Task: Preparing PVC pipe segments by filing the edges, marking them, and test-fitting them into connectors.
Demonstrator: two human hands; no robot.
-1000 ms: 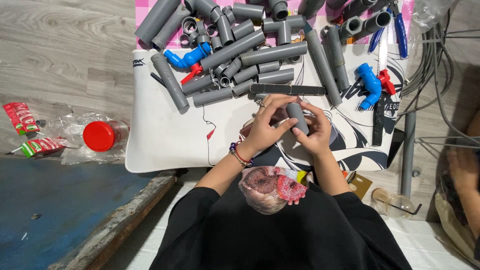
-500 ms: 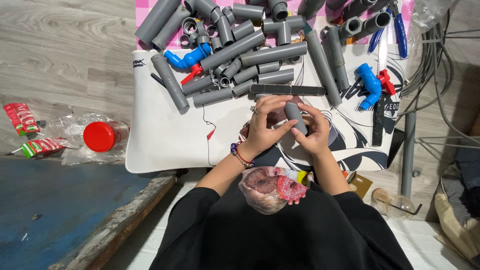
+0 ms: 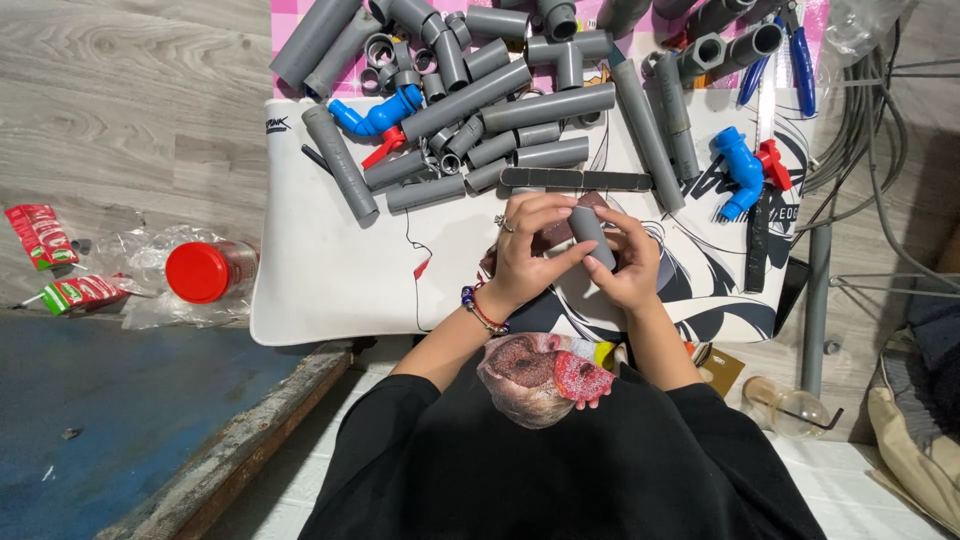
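Observation:
A short grey pipe piece (image 3: 592, 236) is held between both my hands above a white printed mat (image 3: 330, 270). My left hand (image 3: 530, 250) wraps it from the left, with a ring on one finger and a bead bracelet at the wrist. My right hand (image 3: 632, 262) grips it from the right. Something brownish shows between the palms; I cannot tell what it is. Just beyond my fingers lies a flat dark strip (image 3: 575, 179), and behind it a heap of grey pipes and fittings (image 3: 480, 100).
Two blue valves with red handles (image 3: 378, 118) (image 3: 745, 165) lie among the pipes. Blue-handled pliers (image 3: 790, 50) sit at the back right. A red-lidded jar (image 3: 205, 271) in plastic wrap and snack packets (image 3: 45, 235) lie on the floor at left. Cables (image 3: 865, 130) run at right.
My hands have kept hold of the grey pipe piece and shifted it only slightly. A person's arm at the far right edge has left the view.

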